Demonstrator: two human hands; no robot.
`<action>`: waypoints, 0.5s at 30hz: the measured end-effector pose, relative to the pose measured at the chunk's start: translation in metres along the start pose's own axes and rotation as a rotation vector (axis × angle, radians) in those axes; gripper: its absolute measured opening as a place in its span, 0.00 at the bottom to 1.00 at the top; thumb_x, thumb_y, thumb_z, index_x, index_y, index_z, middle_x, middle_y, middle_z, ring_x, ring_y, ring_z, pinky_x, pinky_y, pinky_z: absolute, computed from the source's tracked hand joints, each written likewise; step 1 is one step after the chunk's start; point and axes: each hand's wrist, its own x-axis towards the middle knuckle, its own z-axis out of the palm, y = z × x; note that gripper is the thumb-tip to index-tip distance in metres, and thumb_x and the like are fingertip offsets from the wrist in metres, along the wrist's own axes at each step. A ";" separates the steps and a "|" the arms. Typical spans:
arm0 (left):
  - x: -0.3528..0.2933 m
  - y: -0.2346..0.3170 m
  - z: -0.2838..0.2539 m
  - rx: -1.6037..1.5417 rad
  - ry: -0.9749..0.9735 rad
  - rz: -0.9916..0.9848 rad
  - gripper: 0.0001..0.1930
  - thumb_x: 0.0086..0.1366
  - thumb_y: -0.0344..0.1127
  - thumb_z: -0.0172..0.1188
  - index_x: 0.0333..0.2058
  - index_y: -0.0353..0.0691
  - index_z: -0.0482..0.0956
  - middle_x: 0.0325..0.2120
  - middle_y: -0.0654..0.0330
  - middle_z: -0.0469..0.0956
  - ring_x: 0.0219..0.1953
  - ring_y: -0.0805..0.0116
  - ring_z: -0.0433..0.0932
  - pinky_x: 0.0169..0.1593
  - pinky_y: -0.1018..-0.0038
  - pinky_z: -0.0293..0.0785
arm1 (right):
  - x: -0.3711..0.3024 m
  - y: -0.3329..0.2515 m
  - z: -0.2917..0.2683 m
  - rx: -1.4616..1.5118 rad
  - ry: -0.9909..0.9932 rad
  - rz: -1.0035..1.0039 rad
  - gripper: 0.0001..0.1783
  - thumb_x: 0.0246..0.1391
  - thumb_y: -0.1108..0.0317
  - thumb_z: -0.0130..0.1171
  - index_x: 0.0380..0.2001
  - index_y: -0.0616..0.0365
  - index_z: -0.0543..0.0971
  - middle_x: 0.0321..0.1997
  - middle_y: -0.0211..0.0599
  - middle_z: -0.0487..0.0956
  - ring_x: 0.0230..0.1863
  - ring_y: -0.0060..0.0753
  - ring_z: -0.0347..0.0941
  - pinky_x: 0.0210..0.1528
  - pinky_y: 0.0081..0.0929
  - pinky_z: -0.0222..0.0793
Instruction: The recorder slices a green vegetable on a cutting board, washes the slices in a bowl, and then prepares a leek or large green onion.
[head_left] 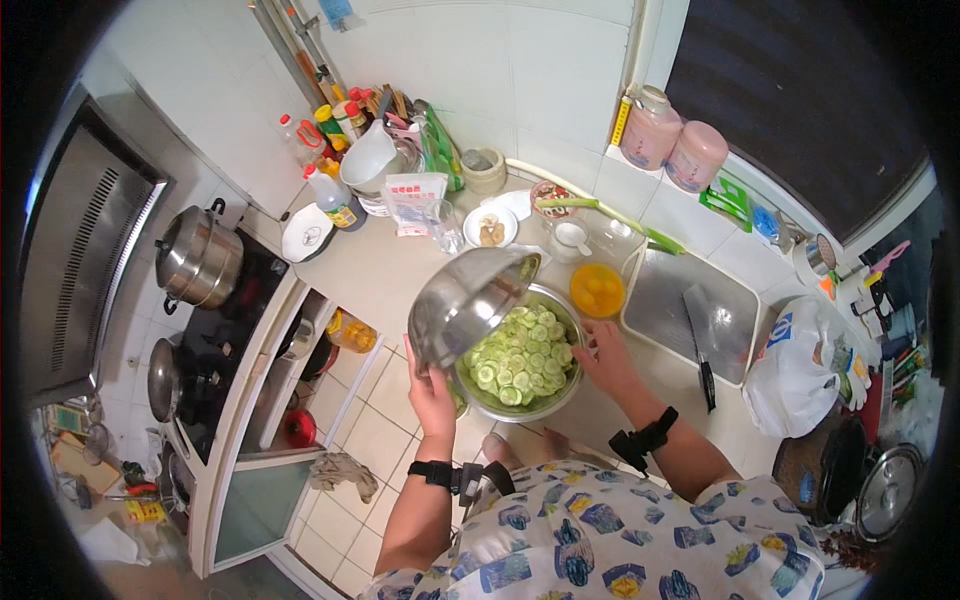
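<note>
My left hand grips the rim of a shiny metal bowl, which is tipped on its side above a second bowl. Cucumber slices, pale green and thin, fill that lower metal bowl at the counter's front edge. A few green bits cling inside the tilted bowl's far rim. At the lower bowl's right rim, my right hand has its fingers bent against the edge; the fingertips are partly hard to make out. Just beyond this hand stands a bowl of beaten-looking yellow egg.
Right of the egg, a knife lies across a metal tray. A white plastic bag stands farther right. Behind are a small plate of garlic-like pieces and a green onion. At left, a steamer pot sits on the stove, above an open cabinet door.
</note>
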 end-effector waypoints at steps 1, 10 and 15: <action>0.001 -0.009 0.001 -0.176 0.008 -0.076 0.22 0.65 0.27 0.44 0.58 0.36 0.57 0.39 0.54 0.75 0.38 0.70 0.75 0.41 0.76 0.73 | 0.002 -0.005 0.000 -0.060 0.018 -0.099 0.24 0.47 0.65 0.59 0.48 0.60 0.68 0.44 0.47 0.69 0.42 0.45 0.68 0.46 0.36 0.65; 0.006 0.012 -0.017 -0.536 -0.164 -0.449 0.16 0.66 0.29 0.42 0.52 0.34 0.58 0.44 0.52 0.71 0.39 0.63 0.77 0.38 0.73 0.79 | 0.046 -0.104 0.023 0.106 -0.071 -0.585 0.18 0.48 0.71 0.56 0.45 0.60 0.71 0.46 0.44 0.69 0.48 0.48 0.66 0.52 0.36 0.62; 0.004 0.034 -0.010 -0.532 -0.235 -0.446 0.15 0.67 0.28 0.41 0.52 0.34 0.58 0.45 0.51 0.70 0.42 0.62 0.76 0.40 0.72 0.79 | 0.076 -0.126 0.050 0.022 0.053 -0.726 0.16 0.50 0.74 0.52 0.44 0.61 0.71 0.44 0.44 0.70 0.49 0.49 0.65 0.52 0.36 0.61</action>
